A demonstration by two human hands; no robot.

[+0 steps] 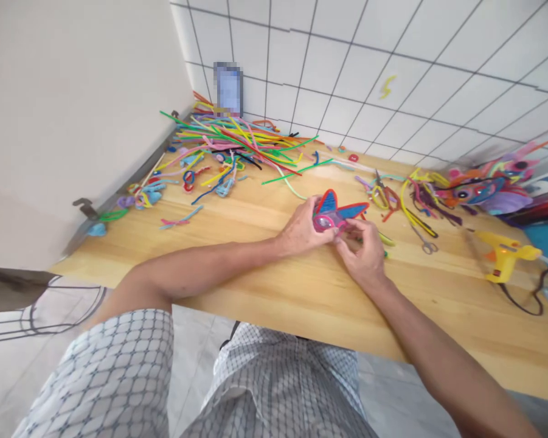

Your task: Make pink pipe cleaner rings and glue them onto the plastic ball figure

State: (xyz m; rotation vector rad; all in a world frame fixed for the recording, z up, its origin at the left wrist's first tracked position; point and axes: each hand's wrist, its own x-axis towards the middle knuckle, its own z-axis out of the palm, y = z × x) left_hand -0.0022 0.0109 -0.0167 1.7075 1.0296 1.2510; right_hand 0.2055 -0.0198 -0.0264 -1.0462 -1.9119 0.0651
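A small pipe-cleaner figure (325, 222) is held above the wooden table (264, 286), a little right of the middle. It has two pointed blue ears edged in red and a purple and pink face with a round, shiny eye. My left hand (301, 228) wraps round its left side, thumb beneath the face. On the right side the fingers of my right hand (362, 246) pinch the figure's lower edge. My fingers cover part of the face.
Loose pipe cleaners (250, 143) lie heaped at the back left, near a phone (228, 90) against the tiled wall. Scissors (384, 196) lie behind my right hand. A yellow glue gun (502, 252) with a black cord is at the right, before colourful finished pieces (488, 185).
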